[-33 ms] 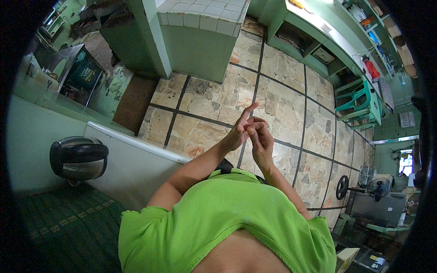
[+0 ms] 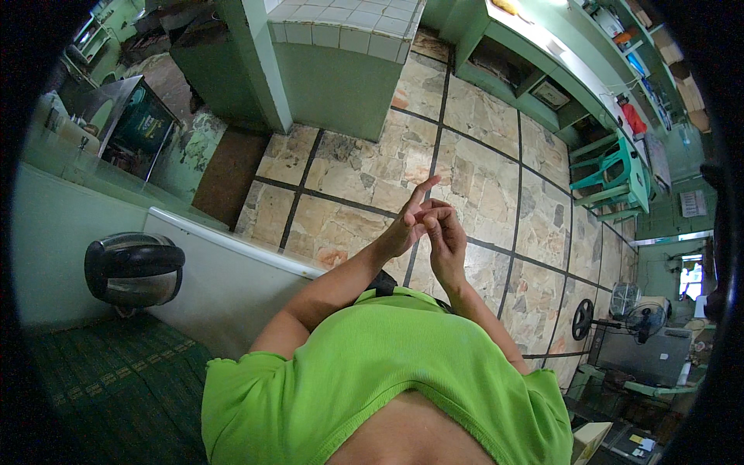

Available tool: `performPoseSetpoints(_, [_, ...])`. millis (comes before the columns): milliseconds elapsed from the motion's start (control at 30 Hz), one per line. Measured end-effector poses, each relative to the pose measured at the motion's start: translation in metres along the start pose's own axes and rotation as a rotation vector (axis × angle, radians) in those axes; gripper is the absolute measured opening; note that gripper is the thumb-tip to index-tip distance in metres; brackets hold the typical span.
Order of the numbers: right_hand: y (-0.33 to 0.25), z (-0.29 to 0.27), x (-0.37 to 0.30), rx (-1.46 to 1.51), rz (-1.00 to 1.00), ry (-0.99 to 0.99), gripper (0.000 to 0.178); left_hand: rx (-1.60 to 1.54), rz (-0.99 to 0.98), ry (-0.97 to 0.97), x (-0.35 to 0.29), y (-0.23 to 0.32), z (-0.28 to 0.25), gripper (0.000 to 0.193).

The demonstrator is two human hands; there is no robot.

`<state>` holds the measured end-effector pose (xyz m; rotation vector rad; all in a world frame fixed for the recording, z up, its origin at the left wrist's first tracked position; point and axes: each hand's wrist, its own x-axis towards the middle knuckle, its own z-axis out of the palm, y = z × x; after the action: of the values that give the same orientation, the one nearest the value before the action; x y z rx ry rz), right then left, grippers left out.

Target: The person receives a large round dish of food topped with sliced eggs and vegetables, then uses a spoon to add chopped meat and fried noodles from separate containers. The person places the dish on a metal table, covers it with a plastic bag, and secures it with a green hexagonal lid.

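Over the floor (image 2: 482,167), on the far side of the green shirt (image 2: 395,349), the left hand (image 2: 401,231) is sticking one finger out. The right hand (image 2: 447,242) is touching that hand; I cannot tell if either is pinching anything. Loose fingers could be dropping something tiny.

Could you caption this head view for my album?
Left hand meets right hand above a mottled, dark-lined floor.

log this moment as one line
hands: left hand touching right hand | held: cannot tell | below: tiled floor | left side: black-and-silver appliance
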<state>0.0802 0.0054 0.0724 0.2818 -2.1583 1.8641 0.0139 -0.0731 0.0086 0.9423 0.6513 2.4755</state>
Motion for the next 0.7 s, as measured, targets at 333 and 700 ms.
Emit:
performPoseSetpoints(333, [-0.002,-0.003,0.0,-0.133,0.006,-0.087,0.008,-0.008,-0.039,-0.059,0.004,0.0,-0.001,0.121])
performPoseSetpoints(700, [0.002,-0.036,0.009,-0.028,0.167,-0.095,0.007,-0.144,-0.383,-0.025,-0.001,-0.012,0.004,0.095])
